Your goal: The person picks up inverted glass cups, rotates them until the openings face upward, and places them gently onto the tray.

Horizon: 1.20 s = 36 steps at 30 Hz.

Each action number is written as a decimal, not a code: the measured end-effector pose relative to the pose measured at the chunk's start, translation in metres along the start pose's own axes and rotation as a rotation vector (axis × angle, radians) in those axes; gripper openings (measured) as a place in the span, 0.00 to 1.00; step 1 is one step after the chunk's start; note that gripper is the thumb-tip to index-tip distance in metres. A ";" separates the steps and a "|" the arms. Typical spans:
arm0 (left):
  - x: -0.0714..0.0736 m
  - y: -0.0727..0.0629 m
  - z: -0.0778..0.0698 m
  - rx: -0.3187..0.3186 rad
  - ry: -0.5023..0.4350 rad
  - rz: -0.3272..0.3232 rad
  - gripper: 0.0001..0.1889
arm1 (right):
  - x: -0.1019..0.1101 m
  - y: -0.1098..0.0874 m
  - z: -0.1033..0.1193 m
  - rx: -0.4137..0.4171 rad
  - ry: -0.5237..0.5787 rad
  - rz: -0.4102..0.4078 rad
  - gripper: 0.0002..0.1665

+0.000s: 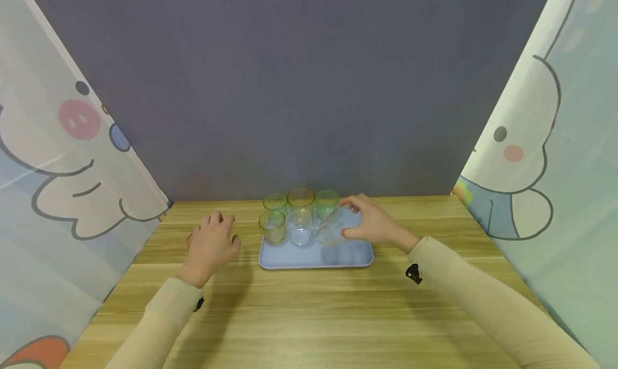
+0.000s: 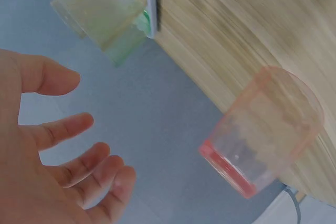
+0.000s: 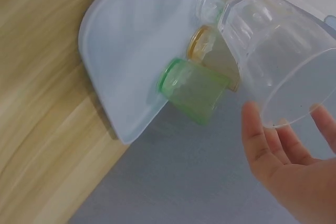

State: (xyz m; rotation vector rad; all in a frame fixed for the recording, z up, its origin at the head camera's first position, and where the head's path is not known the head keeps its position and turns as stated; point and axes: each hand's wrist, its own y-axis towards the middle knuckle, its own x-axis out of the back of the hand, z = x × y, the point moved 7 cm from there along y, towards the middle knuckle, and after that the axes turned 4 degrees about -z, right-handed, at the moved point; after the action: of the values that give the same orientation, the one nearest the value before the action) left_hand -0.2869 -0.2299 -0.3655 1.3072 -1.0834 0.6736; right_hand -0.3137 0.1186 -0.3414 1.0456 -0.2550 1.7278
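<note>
My right hand (image 1: 373, 223) grips a clear cup (image 1: 334, 230), tilted over the right part of a pale blue tray (image 1: 309, 259). In the right wrist view its fingertips are at the rim of the clear cup (image 3: 281, 59). Left of the tray, my left hand (image 1: 211, 244) hovers with loosely bent fingers and nothing in its grasp. A pink-red see-through cup (image 2: 265, 127) stands on the table beyond that hand, mostly hidden by it in the head view.
On the tray stand an upright clear cup (image 1: 300, 230), a yellowish cup (image 1: 273, 232), an amber cup (image 1: 300, 197) and two green cups, one at the back right (image 1: 326, 203). A dark grey panel (image 1: 309, 101) rises behind the wooden table (image 1: 289, 315).
</note>
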 end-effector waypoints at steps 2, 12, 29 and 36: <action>0.000 0.000 0.004 0.010 0.001 -0.001 0.24 | 0.001 0.001 -0.002 -0.005 -0.025 -0.002 0.40; -0.004 -0.002 0.026 0.124 0.013 0.018 0.25 | 0.006 0.002 -0.004 -0.021 -0.139 0.017 0.42; -0.014 -0.009 0.053 0.197 0.020 0.068 0.17 | 0.006 0.010 -0.007 -0.028 -0.335 0.038 0.42; -0.022 -0.011 0.066 0.259 0.005 0.158 0.21 | 0.007 0.017 -0.010 -0.007 -0.385 0.015 0.41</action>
State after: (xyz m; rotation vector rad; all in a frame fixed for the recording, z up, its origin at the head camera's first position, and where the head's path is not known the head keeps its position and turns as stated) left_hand -0.3023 -0.2922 -0.3956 1.4482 -1.1305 0.9601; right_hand -0.3338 0.1224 -0.3366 1.3705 -0.5116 1.5269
